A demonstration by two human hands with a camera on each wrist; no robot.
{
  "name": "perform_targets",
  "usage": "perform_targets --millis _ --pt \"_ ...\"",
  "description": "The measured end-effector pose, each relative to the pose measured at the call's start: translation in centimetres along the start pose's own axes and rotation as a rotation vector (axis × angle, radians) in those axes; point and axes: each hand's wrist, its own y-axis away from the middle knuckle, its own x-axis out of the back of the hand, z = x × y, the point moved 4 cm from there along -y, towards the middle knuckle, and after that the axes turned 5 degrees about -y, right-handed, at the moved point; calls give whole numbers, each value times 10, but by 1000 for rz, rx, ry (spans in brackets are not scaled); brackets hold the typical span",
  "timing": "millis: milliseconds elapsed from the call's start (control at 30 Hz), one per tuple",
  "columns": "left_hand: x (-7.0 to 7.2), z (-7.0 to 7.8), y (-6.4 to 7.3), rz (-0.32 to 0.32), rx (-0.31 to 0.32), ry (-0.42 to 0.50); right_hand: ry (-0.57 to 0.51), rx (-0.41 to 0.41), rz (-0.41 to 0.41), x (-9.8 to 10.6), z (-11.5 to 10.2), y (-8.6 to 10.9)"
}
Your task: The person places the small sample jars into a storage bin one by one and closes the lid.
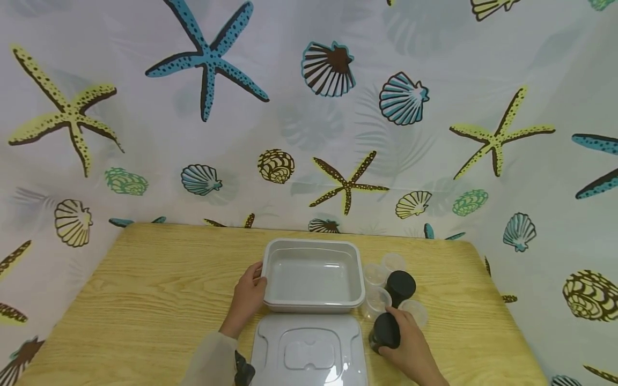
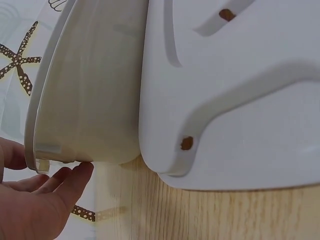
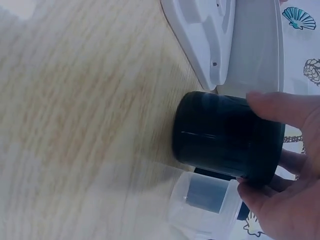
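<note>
My left hand (image 1: 248, 294) holds the left side of a white rectangular tub (image 1: 314, 243). In the left wrist view, its thumb and fingers pinch the tub's rim (image 2: 33, 120). The tub shows nothing inside. Over on the right, my right hand (image 1: 409, 346) grips a short black cylindrical jar (image 1: 386, 331) between thumb and fingers. The right wrist view shows this black jar (image 3: 225, 137) just beside a clear cup (image 3: 200, 210). A second black jar (image 1: 401, 284) stands beyond my right hand among several clear plastic cups (image 1: 378, 301).
A white lid (image 1: 309, 348) with moulded ridges lies directly in front of the tub, left of the gripped jar. All this is on a wood-grain table (image 1: 159, 279). A white curtain (image 1: 289, 123) printed with starfish and shells hangs behind and at both sides.
</note>
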Motion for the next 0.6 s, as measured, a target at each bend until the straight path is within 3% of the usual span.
perform_targets --millis 367,600 --pt "2 0 0 -6 1 7 -60 4 63 -5 5 2" --pt "4 -3 -1 4 -1 14 -143 -66 71 -7 8 6"
